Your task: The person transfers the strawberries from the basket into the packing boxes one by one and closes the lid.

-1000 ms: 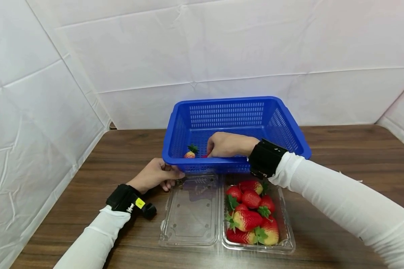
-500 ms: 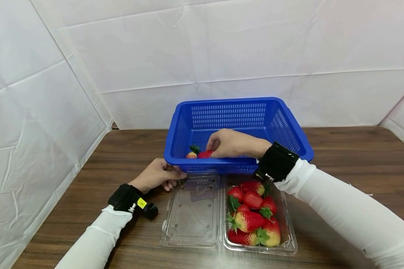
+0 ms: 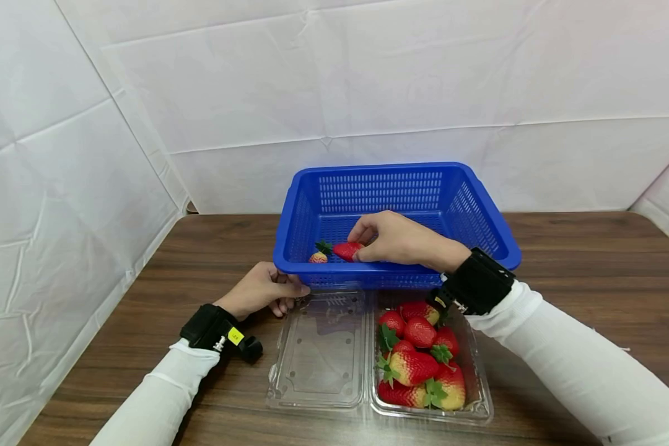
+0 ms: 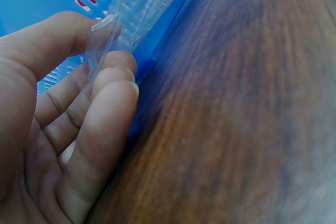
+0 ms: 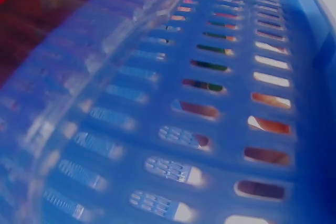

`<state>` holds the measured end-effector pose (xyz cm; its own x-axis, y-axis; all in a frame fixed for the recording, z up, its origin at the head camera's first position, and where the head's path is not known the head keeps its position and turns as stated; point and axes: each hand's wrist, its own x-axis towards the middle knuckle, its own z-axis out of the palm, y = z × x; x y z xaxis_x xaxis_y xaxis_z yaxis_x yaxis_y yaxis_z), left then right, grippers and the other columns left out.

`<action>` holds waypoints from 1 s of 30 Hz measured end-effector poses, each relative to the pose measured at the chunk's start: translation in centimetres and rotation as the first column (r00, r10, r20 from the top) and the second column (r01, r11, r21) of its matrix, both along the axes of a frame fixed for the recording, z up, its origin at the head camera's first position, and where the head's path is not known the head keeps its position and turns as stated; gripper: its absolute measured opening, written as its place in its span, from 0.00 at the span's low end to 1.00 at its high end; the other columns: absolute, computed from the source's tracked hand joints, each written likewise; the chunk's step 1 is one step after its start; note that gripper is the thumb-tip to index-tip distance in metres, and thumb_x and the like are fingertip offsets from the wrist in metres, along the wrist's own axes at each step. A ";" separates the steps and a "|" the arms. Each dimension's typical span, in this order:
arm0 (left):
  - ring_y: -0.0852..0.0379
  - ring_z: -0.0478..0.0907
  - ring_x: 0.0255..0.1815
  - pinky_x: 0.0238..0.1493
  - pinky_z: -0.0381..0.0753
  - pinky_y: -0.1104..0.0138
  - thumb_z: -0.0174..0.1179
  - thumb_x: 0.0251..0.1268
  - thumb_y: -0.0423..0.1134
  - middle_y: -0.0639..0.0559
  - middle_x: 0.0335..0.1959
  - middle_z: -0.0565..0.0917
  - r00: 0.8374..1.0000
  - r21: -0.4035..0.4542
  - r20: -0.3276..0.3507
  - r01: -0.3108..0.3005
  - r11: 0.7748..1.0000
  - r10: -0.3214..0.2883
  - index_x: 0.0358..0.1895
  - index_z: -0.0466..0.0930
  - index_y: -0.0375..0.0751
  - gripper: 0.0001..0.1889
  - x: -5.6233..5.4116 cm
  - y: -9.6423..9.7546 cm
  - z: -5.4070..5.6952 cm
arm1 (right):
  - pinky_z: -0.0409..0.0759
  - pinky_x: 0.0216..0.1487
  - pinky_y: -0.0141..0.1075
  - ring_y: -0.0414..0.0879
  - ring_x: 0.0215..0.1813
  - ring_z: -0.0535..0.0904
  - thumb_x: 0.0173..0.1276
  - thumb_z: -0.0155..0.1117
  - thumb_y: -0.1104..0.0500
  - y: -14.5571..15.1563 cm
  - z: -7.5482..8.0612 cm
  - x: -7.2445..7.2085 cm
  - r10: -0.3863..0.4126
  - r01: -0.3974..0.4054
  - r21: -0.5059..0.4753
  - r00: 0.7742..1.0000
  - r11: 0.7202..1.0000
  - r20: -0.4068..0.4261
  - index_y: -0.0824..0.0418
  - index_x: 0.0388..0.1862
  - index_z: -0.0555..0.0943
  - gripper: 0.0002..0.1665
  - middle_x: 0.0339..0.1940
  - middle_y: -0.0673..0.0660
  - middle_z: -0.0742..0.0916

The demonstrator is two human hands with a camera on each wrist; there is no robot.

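Note:
My right hand [image 3: 401, 240] reaches over the front rim of a blue slotted basket [image 3: 379, 166] and pinches a red strawberry [image 3: 345, 250] between thumb and fingers. Just left of it, a second strawberry [image 3: 318, 256] with a green leaf cap lies in the basket. My left hand [image 3: 264, 290] pinches the far left corner of a clear plastic lid [image 3: 320, 353]; the left wrist view shows the thumb and fingertips on the clear edge [image 4: 102, 38]. Joined to the lid on its right, a clear clamshell tray [image 3: 479, 396] holds several strawberries [image 3: 412, 367].
The basket stands at the back of a brown wooden table [image 3: 580, 260], against a white cloth wall [image 3: 401, 74]. The clamshell's far edge sits right at the basket's front. Slotted basket wall [image 5: 210, 108] fills most of the right wrist view.
My right hand has drawn the strawberry up and to the right inside the basket, showing more of it. The left hand stays at the lid corner.

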<state>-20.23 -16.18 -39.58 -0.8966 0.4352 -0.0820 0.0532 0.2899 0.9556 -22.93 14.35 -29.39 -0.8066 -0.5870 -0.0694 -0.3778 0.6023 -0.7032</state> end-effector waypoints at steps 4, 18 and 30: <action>0.59 0.80 0.18 0.25 0.86 0.66 0.70 0.70 0.35 0.46 0.21 0.82 1.000 0.013 0.010 0.005 1.000 -0.005 0.32 0.84 0.33 0.09 0.0 0.0 0.1 | 0.80 0.62 0.50 0.55 0.58 0.82 0.74 0.73 0.60 0.2 -0.2 0.2 -0.017 0.017 -0.034 1.000 0.999 -0.017 0.61 0.59 0.84 0.17 0.51 0.57 0.88; 0.59 0.81 0.18 0.26 0.87 0.65 0.70 0.70 0.34 0.45 0.22 0.83 1.000 0.019 0.008 0.008 1.000 -0.008 0.33 0.84 0.36 0.08 0.0 0.2 0.1 | 0.81 0.57 0.48 0.52 0.55 0.83 0.75 0.72 0.60 0.9 -0.8 0.7 -0.054 0.047 -0.179 0.998 0.983 -0.035 0.61 0.61 0.83 0.19 0.52 0.57 0.88; 0.60 0.80 0.18 0.25 0.86 0.66 0.70 0.70 0.34 0.46 0.21 0.82 1.000 0.010 -0.005 0.006 1.000 -0.006 0.32 0.84 0.34 0.08 0.0 -0.2 -0.1 | 0.82 0.54 0.47 0.50 0.55 0.85 0.74 0.72 0.61 0.8 -1.0 1.0 -0.054 0.032 -0.219 0.994 0.975 -0.096 0.61 0.63 0.82 0.20 0.52 0.58 0.88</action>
<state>-20.26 -16.35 -39.69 -0.8942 0.4417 -0.0728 0.0600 0.2795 0.9583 -21.97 15.17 -30.38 -0.8275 -0.5441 0.1384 -0.4304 0.4565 -0.7787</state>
